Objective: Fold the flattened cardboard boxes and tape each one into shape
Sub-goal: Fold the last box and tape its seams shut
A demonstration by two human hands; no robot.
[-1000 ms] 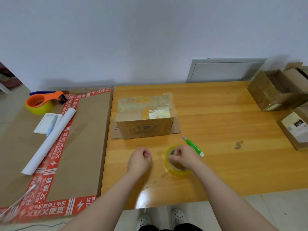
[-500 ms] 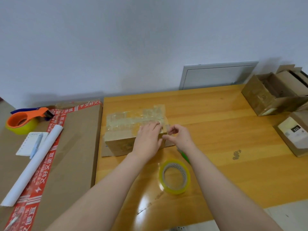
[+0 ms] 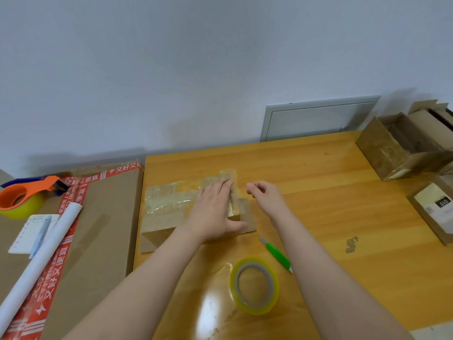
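A small cardboard box point(image 3: 166, 212), its top covered in clear tape, stands on the wooden table point(image 3: 318, 217). My left hand point(image 3: 213, 212) lies flat on the right part of the box top, fingers straight, pressing the tape down. My right hand point(image 3: 267, 200) hovers just right of the box with fingers loosely curled; it holds nothing that I can make out. A roll of clear yellow-tinted tape point(image 3: 255, 285) lies flat on the table near me. A green utility knife point(image 3: 277, 253) lies beside the roll.
A large flat carton with red tape point(image 3: 98, 229) lies left of the table, carrying an orange tape dispenser point(image 3: 22, 200), a white paper roll point(image 3: 41, 261) and a notepad with a pen point(image 3: 31, 231). Open cardboard boxes point(image 3: 404, 146) and another box point(image 3: 436, 212) sit at the right edge.
Both hands left the tape roll and moved forward to the box. My left hand has flattened onto the box top and slid right. The view has tilted up.
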